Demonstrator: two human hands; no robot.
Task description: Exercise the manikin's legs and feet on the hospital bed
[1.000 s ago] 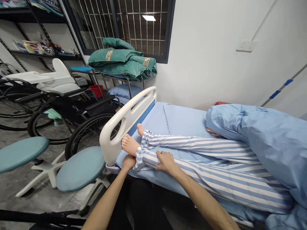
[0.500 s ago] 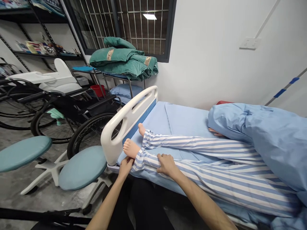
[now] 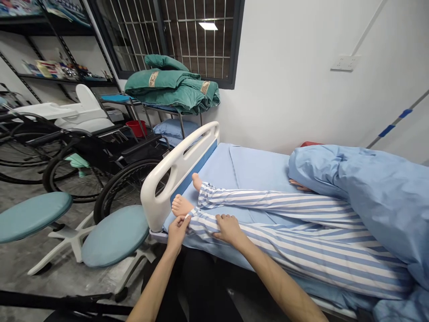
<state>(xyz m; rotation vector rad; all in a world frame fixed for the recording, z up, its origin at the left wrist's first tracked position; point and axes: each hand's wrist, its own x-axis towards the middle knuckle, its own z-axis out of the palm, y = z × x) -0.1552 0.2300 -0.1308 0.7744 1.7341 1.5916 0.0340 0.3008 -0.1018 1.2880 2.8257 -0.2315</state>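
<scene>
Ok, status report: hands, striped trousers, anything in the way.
Left hand pinching nearer cuff. Right hand resting on striped trousers. Blue cover bunched away from both hands.

Green folded quilts [image 3: 174,87], stacked on a metal-legged stand below a barred window [image 3: 174,36]. Wheelchair [image 3: 100,152], black, mint cloth [image 3: 77,162] at its wheel. Two round stools [image 3: 115,236], teal-topped. Red bucket [image 3: 136,128]. Wall socket [image 3: 345,63], white.

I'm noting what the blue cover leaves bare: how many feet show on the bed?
2. The near foot is just beyond the left hand, whose fingers pinch its trouser cuff; the far foot lies nearer the wall. Both are by the footboard.
</scene>
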